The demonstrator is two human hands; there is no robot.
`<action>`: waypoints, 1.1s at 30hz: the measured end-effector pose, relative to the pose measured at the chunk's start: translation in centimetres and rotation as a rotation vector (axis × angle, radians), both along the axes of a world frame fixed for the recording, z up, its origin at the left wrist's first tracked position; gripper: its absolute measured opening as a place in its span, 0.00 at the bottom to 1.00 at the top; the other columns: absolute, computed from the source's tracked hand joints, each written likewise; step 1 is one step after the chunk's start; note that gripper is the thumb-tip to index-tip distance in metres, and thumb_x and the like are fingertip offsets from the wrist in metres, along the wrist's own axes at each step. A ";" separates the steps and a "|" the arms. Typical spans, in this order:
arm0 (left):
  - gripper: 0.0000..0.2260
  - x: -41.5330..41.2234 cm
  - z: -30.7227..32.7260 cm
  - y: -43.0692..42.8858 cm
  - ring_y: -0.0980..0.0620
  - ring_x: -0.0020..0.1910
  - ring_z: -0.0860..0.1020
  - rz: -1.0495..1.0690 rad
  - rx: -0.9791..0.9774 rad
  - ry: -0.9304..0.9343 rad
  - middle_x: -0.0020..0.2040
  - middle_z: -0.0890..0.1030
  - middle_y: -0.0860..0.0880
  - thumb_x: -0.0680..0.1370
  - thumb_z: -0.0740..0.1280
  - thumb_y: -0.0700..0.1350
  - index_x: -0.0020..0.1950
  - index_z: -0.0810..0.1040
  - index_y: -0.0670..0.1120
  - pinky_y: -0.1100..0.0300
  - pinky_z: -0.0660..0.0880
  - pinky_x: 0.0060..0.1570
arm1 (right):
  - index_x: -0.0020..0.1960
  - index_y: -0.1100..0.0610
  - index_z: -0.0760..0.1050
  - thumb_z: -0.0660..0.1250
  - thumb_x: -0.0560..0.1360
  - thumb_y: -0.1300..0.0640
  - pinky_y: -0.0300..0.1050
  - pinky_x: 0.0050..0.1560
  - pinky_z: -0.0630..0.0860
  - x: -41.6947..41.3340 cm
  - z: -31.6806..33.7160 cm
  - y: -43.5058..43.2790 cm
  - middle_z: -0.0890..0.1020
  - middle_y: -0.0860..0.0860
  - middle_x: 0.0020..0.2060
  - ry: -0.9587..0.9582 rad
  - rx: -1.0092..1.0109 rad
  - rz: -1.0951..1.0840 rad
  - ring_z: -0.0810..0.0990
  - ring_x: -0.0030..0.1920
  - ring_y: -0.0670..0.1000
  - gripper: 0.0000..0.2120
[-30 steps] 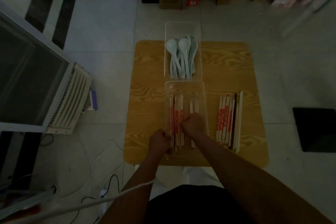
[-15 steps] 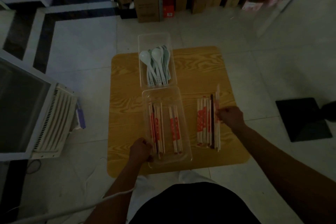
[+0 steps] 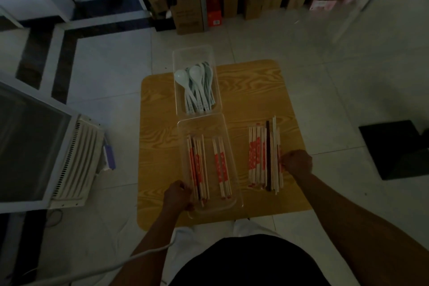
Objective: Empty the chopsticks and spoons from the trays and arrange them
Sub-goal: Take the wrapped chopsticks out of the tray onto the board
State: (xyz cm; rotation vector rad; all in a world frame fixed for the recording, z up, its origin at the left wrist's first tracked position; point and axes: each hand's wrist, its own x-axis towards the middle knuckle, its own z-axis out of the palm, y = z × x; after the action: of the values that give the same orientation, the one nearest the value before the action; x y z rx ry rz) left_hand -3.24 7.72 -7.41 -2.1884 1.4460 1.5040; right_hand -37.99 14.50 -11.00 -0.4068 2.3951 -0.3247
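Observation:
On a low wooden table [image 3: 160,134] a clear near tray [image 3: 209,126] holds two groups of red-and-white wrapped chopsticks [image 3: 197,165]. My left hand [image 3: 177,195] grips this tray's near-left corner. Behind it, a second clear tray [image 3: 192,55] holds several pale spoons [image 3: 197,88]. To the right, a row of chopsticks [image 3: 262,155] lies on the bare table, one of them dark. My right hand [image 3: 297,162] sits at the row's right edge, fingers curled on the outermost chopsticks.
A white appliance with a vented side [image 3: 76,160] stands on the floor at the left. A black mat [image 3: 394,148] lies on the floor at the right. Cardboard boxes [image 3: 188,14] and shelves line the back wall. A white cable [image 3: 92,271] runs under my left arm.
My right hand lifted chopsticks out of the near tray, carried them right, and lowered them onto the right edge of the row. My left hand stayed on the tray corner.

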 end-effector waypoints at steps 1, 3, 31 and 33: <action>0.03 0.1 0.0 0.1 0.46 0.29 0.82 0.000 -0.002 0.000 0.45 0.82 0.38 0.79 0.64 0.41 0.46 0.72 0.45 0.55 0.80 0.32 | 0.37 0.59 0.83 0.69 0.73 0.55 0.46 0.40 0.80 0.2 0.0 0.0 0.84 0.56 0.37 0.003 -0.018 0.000 0.82 0.37 0.55 0.09; 0.03 0.2 -0.1 0.1 0.47 0.27 0.82 0.004 0.005 0.000 0.44 0.82 0.38 0.79 0.65 0.41 0.47 0.72 0.45 0.54 0.80 0.34 | 0.38 0.59 0.83 0.69 0.73 0.55 0.48 0.42 0.81 0.6 0.0 0.0 0.84 0.57 0.37 0.000 -0.036 -0.005 0.83 0.38 0.56 0.09; 0.05 0.8 -1.0 0.7 0.42 0.43 0.83 0.031 -0.050 0.060 0.47 0.81 0.41 0.78 0.65 0.44 0.48 0.74 0.42 0.51 0.80 0.44 | 0.52 0.61 0.80 0.61 0.79 0.62 0.45 0.44 0.75 20.3 2.6 -7.1 0.83 0.57 0.50 0.140 -0.063 0.664 0.82 0.52 0.58 0.10; 0.06 0.8 -1.1 0.6 0.41 0.43 0.82 0.044 -0.048 0.067 0.47 0.80 0.41 0.78 0.65 0.43 0.49 0.76 0.40 0.48 0.81 0.45 | 0.53 0.61 0.81 0.60 0.79 0.63 0.45 0.43 0.75 20.7 2.5 -7.0 0.83 0.57 0.50 0.191 0.003 0.675 0.82 0.52 0.57 0.11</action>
State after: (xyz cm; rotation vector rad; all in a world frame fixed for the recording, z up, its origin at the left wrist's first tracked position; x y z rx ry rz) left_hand -2.48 8.28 -8.52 -2.2320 1.4786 1.5872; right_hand -17.31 7.54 -8.53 -1.2431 2.2698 0.0293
